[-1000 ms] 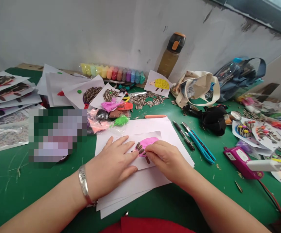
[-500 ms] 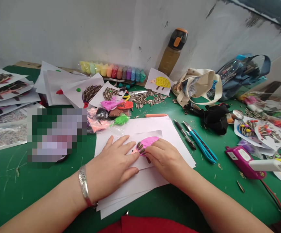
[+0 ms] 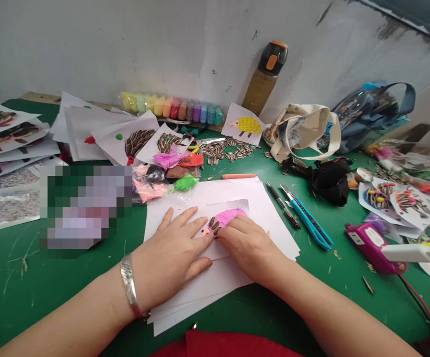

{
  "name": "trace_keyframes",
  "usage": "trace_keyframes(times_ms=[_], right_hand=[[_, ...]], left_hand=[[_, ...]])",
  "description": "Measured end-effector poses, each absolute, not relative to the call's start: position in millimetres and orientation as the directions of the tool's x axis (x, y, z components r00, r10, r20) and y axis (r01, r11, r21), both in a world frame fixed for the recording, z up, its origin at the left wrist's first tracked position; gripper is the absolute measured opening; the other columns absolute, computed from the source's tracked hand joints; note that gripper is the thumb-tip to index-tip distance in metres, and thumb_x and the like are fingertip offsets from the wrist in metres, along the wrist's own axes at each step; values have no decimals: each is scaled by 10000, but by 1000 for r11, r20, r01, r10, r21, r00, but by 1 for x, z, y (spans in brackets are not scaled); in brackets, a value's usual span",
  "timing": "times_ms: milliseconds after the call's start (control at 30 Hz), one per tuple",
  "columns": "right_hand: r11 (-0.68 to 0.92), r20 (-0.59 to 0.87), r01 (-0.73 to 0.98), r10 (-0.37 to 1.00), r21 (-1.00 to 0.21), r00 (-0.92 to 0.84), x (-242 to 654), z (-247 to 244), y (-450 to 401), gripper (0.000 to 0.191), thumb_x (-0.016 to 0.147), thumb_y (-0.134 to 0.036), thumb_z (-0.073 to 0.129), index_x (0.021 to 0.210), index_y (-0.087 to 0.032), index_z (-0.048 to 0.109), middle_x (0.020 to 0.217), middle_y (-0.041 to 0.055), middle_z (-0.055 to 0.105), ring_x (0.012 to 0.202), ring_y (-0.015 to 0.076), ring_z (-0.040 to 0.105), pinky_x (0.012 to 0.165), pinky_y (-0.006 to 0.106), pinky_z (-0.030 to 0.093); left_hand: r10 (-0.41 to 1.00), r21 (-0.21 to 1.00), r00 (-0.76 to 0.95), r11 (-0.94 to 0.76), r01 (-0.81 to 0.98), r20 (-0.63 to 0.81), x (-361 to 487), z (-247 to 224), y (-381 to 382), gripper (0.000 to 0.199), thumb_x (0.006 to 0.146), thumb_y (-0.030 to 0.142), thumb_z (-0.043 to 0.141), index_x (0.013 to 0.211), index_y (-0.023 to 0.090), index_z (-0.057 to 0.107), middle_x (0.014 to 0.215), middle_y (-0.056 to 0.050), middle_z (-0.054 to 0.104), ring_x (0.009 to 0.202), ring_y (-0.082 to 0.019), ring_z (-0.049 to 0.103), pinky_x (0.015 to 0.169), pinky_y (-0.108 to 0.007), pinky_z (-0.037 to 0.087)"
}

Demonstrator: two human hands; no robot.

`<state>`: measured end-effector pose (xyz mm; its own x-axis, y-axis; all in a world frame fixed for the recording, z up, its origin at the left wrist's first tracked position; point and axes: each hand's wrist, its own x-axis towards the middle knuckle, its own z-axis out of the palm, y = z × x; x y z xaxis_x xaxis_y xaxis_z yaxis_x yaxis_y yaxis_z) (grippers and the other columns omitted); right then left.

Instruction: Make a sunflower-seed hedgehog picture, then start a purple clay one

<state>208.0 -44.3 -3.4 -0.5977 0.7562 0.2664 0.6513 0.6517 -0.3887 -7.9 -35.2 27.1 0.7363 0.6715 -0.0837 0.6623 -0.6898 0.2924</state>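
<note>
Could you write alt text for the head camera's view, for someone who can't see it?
Two bare hands, left and right, work over a pink clay animal with striped seeds on white paper. Around them on a green table lie a pen, a blue cutter and bagged clay.

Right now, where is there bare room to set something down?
The green table looks mostly bare left of the left forearm, and between the paper and red cloth. Crowded: along the wall, with seeds, drawings and bags.
</note>
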Motion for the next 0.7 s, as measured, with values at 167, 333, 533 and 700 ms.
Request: trace_keyframes(times_ms=[167,333,533,700], right_hand=[[633,255,673,773,-384,-581,206,-2,-46,233,960,-112,439,845,-152,637,784,76,609,755,196,518,698,317,436],[570,263,720,822,-396,-506,213,9,-45,173,952,-209,527,833,-157,641,800,66,613,767,193,532,706,321,431],[594,240,711,804,-376,-544,214,9,-44,268,968,-193,496,764,-155,667,779,68,621,770,186,530,723,316,434],[604,245,704,796,-373,-554,212,5,-43,267,976,-182,474,827,-152,693,793,76,639,804,195,554,755,322,438]], left_hand=[[670,286,738,-693,662,-85,-8,26,-35,384,899,315,626,1270,217,612,1409,-131,559,1382,-430,366,1036,-763,331],[674,308,736,-686,659,-73,-9,28,-35,338,904,311,619,1235,239,625,1407,-119,560,1391,-421,358,1036,-750,344],[669,318,739,-687,654,-76,-9,28,-34,274,910,313,608,1170,240,652,1397,-118,566,1392,-428,357,1035,-754,341],[667,303,740,-689,658,-91,-9,26,-36,265,910,314,609,1164,248,651,1412,-114,556,1401,-430,343,1034,-768,324]])
